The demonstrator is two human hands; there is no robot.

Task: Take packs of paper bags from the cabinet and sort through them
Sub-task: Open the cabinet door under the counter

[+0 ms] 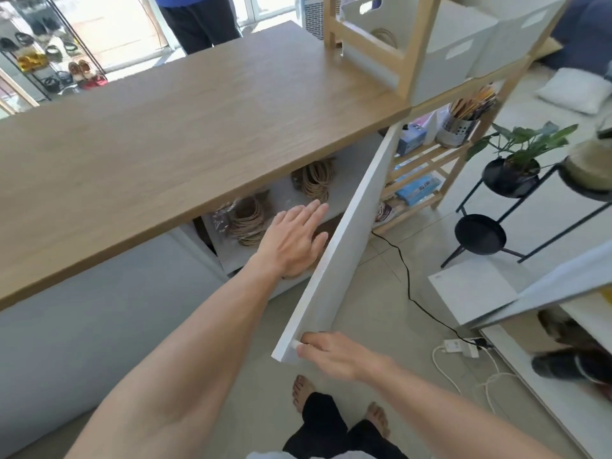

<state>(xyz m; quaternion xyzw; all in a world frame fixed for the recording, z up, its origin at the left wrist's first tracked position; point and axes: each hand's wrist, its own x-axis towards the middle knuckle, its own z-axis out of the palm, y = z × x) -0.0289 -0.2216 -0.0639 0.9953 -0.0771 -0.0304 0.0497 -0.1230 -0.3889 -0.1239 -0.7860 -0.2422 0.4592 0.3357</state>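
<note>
We are extending our left hand [291, 240] into the open cabinet [231, 256] beneath the wooden worktop [185, 127], the forearm stretched forward, the palm facing down and the fingers spread; this grip is open and holding nothing. We are keeping our right hand [334, 352] at the near corner of the white cabinet door [334, 256], with thumb and fingertips pinched closed on its small white knob [295, 343] while the door is standing swung out.

The packs of paper bags [243, 220] are lying on the shelf inside the cabinet, wrapped in clear film with bundled twine handles showing; a second pack [314, 180] is sitting farther back. The left fingertips are hovering just beside the nearer pack, and we cannot tell whether they are touching it. No writing on the packs is legible.
</note>
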